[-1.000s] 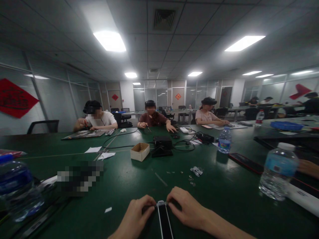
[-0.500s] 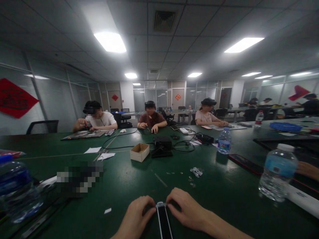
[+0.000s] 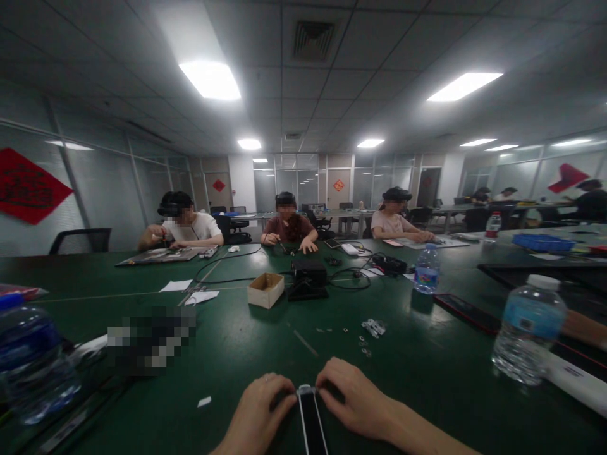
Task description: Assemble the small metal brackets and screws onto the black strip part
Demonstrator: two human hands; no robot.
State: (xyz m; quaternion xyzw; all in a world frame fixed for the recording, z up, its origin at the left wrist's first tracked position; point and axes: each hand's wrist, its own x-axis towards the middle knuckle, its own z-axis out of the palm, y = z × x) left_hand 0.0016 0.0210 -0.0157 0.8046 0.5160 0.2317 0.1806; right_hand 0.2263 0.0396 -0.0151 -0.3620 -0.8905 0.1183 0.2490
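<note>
A long, narrow piece with a black face and a silver-white frame (image 3: 313, 424) lies before me, running out of the bottom of the head view. At its far end sits a small pale, shiny end part (image 3: 306, 388). My left hand (image 3: 265, 404) is closed in a pinch at the left side of that end. From the right, my right hand (image 3: 353, 398) pinches the opposite side, thumb and fingertips close together. The exact contact under the fingertips is too small to make out. Beyond the hands lie several small metal parts (image 3: 374, 327) and rings (image 3: 363, 344).
An open cardboard box (image 3: 265, 297) and a black device (image 3: 308, 273) with cables stand farther off. Water bottles flank me, one left (image 3: 35, 363), one right (image 3: 528, 335). A white scrap (image 3: 204, 402) lies by my left arm. Co-workers sit across the green table (image 3: 227, 341).
My hands and the framed piece stay nearly still. Across the table, the middle co-worker's hand has shifted slightly to the right and spread its fingers.
</note>
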